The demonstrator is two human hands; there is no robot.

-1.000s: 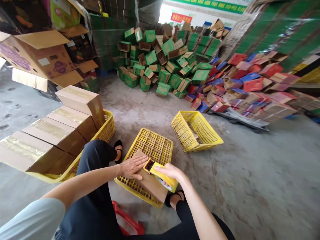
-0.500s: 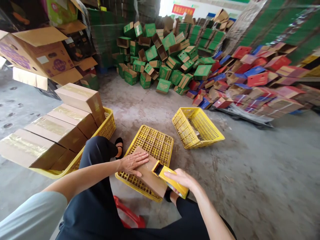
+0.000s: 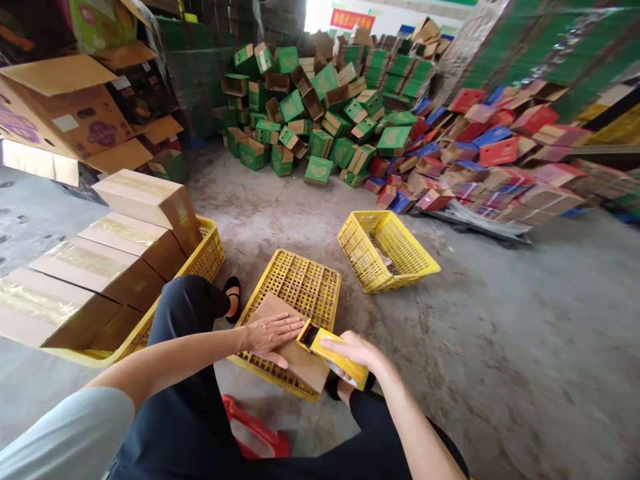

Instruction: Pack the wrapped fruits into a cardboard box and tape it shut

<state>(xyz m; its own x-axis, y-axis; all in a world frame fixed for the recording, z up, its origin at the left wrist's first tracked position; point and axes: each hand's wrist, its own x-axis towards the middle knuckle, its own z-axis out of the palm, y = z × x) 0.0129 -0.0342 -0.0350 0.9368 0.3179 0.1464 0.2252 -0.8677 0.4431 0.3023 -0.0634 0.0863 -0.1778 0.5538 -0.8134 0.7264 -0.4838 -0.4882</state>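
Note:
A brown cardboard piece (image 3: 307, 365), perhaps a box, lies aslant on the bottom of an upturned yellow plastic crate (image 3: 320, 280) between my knees. My left hand (image 3: 270, 337) lies flat on it with the fingers stretched out, the fingertips close to the tool. My right hand (image 3: 353, 350) is wrapped round a yellow hand-held tool (image 3: 330, 350) with a dark opening at its front. The tool's front end rests on or just over the cardboard; I cannot tell which. Its exact kind is unclear.
Taped cardboard boxes (image 3: 105, 267) fill a yellow crate (image 3: 213, 247) at my left. Another yellow crate (image 3: 390, 283) stands ahead to the right. Piles of green cartons (image 3: 295, 107) and red and blue cartons (image 3: 500, 150) lie behind. A red plastic object (image 3: 255, 427) is beneath me.
The tool in my right hand has shifted slightly left along with the view. My left fingertips now reach nearer its front end. The cardboard stays on the crate.

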